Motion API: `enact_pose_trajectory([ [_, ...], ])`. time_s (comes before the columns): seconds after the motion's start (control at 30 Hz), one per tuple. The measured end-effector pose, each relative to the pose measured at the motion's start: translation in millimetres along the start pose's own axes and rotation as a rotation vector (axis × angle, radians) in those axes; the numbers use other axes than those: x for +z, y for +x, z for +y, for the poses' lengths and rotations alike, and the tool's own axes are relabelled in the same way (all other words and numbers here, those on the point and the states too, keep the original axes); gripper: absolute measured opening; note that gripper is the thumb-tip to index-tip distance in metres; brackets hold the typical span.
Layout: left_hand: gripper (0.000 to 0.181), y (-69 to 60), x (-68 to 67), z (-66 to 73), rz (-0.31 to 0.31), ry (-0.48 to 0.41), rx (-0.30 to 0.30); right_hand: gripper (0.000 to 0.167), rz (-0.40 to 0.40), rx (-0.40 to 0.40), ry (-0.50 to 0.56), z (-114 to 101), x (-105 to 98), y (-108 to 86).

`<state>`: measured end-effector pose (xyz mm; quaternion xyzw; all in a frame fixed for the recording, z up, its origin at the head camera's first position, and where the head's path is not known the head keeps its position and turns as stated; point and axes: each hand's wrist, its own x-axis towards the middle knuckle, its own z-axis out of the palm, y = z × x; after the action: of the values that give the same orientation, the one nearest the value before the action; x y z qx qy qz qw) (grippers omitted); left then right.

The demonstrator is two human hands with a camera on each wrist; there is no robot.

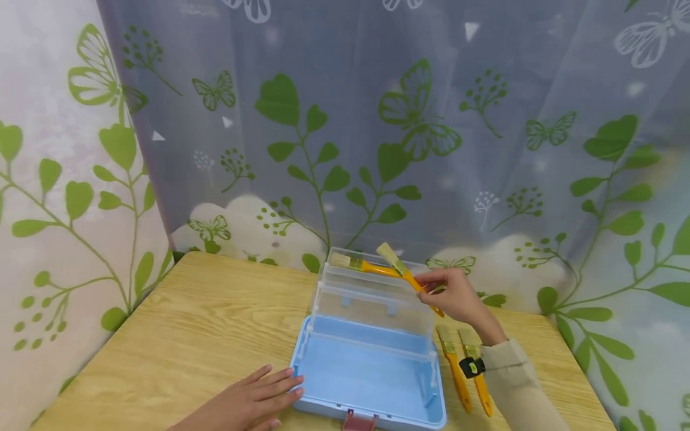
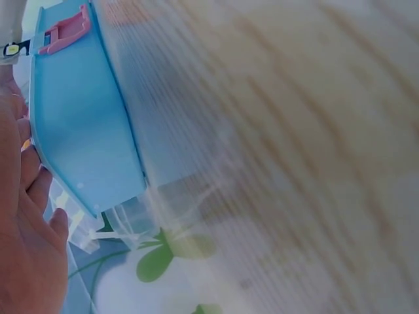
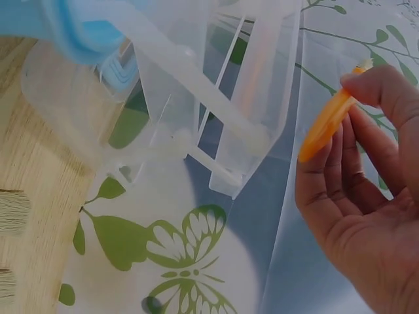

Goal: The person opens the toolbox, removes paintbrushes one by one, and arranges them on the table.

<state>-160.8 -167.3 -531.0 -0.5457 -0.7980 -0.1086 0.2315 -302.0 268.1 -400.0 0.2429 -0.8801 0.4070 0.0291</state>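
Observation:
A light blue storage box (image 1: 372, 374) stands unfolded, its clear trays (image 1: 350, 302) raised at the back. One paintbrush (image 1: 380, 269) with an orange handle lies in the topmost tray. Above the trays, my right hand (image 1: 450, 293) pinches a second paintbrush (image 1: 411, 280) by its orange handle, pale bristles pointing up and left. The right wrist view shows that handle (image 3: 327, 124) between thumb and fingers. With fingers extended, my left hand (image 1: 250, 400) touches the box's left edge. In the left wrist view, its fingers lie along the blue wall (image 2: 85, 118).
Two more paintbrushes, one (image 1: 456, 371) beside the box and another (image 1: 482, 389) partly behind the right sleeve, lie on the wooden table (image 1: 215, 317). A reddish latch (image 1: 359, 421) hangs at the box's front. Behind the table hangs a patterned curtain (image 1: 334, 120).

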Motion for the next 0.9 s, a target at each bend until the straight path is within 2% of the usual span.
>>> enact_pose_trajectory([
  [0.37,0.065,0.0,-2.9,-1.0,-0.038,0.004,-0.02,0.028,-0.034,0.16,0.057,7,-5,-14.2],
  [0.7,0.057,-0.9,-1.6,-0.4,-0.001,0.016,0.007,0.028,-0.056,0.171,0.061,17,-3,-32.4],
  [0.9,0.056,-1.7,-1.1,0.0,0.014,0.015,0.012,0.03,-0.056,0.204,0.097,18,-4,-41.1],
])
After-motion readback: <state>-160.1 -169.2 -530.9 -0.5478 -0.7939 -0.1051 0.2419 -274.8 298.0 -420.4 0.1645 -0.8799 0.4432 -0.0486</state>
